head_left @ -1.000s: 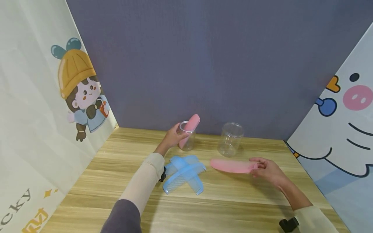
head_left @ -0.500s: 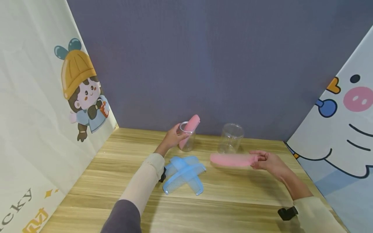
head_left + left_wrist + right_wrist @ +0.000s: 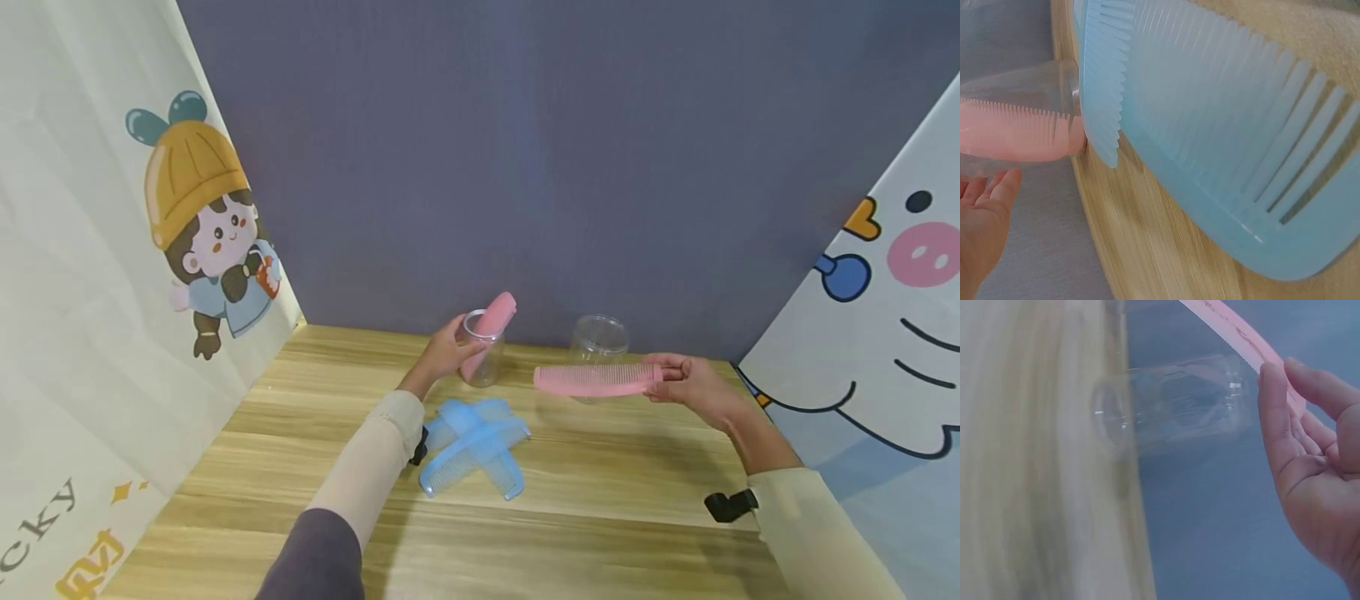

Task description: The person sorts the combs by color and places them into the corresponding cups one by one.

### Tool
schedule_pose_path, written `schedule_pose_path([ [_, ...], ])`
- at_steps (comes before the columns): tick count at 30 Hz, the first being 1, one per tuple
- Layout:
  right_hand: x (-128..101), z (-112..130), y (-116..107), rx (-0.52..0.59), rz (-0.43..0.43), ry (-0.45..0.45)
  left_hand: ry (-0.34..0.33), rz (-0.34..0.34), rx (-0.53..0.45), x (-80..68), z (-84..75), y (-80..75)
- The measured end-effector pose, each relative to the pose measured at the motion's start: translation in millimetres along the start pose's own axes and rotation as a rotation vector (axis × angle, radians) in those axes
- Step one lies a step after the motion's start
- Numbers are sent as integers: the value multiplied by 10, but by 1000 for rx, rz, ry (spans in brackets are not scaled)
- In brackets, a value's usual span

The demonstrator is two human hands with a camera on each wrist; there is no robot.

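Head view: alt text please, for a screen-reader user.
The right hand holds a pink comb level above a wooden table, in front of an empty clear jar. The left hand holds another jar containing a second pink comb; two crossed blue combs lie nearby.

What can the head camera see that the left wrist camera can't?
Only the head view shows the right hand holding a pink comb in the air, with an empty jar behind it. Only the left wrist view shows the blue combs' teeth up close. Both show the left hand at the jar with a pink comb inside.
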State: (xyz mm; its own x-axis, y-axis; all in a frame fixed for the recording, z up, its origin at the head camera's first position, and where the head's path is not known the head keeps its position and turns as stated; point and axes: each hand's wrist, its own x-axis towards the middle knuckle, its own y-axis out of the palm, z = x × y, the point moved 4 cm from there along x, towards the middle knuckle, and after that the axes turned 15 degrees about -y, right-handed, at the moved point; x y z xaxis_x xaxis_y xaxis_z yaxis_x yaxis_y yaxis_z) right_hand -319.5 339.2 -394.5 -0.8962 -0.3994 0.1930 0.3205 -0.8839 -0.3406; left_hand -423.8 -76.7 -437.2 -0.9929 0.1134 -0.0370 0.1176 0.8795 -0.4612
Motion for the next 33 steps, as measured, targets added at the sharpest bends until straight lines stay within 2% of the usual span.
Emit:
schedule_pose_path([
  [10,266,273,42,-28,-57,16,1,12,-11,-70,6,2],
  [14,349,396,93,-8,-89,21,5,25,-27,-105,-11,-1],
  [22,444,627,208,15,-113,6,28,52,-8,-139,13,4],
  [29,524,810,301,39,-148,-9,39,81,-35,-178,24,-26],
  [33,591,917,384,3,-142,-18,38,83,-26,-198,43,-43],
])
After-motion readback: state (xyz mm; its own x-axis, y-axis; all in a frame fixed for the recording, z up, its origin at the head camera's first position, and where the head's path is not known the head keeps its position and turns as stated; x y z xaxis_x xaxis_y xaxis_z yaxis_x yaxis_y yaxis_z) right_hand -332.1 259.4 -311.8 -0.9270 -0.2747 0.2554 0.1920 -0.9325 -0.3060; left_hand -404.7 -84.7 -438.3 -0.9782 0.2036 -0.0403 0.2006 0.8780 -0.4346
